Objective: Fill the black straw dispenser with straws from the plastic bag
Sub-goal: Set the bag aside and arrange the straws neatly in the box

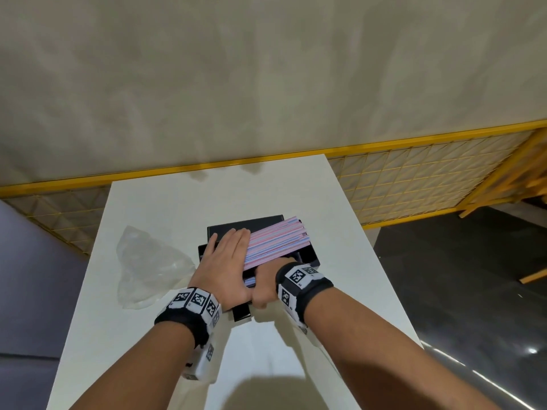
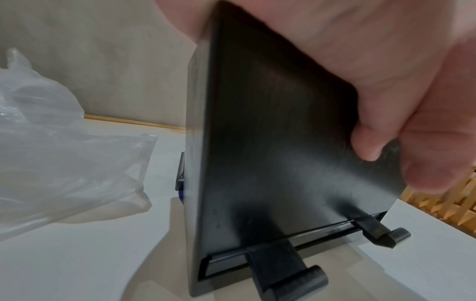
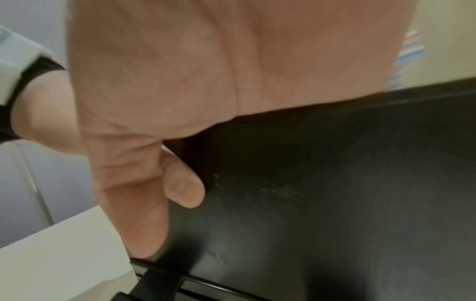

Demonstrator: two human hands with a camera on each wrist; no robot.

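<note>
Head view: our left hand (image 1: 226, 261) lies flat, fingers together, on the pink-and-blue straws (image 1: 276, 244) heaped in the black dispenser (image 1: 307, 260); they're light, slippery and crushable. Left wrist view: empty plastic bag (image 2: 64, 146) sits beside it. Right wrist view: blurry, but our right hand (image 3: 206, 81) probably clamps the dispenser's front wall.

No readable txt or brand anywhere. Wristbands (image 1: 194, 300) carry b/w square code markers w/ tiny chars beside them, prob letters or nos., too small to make out.
</note>
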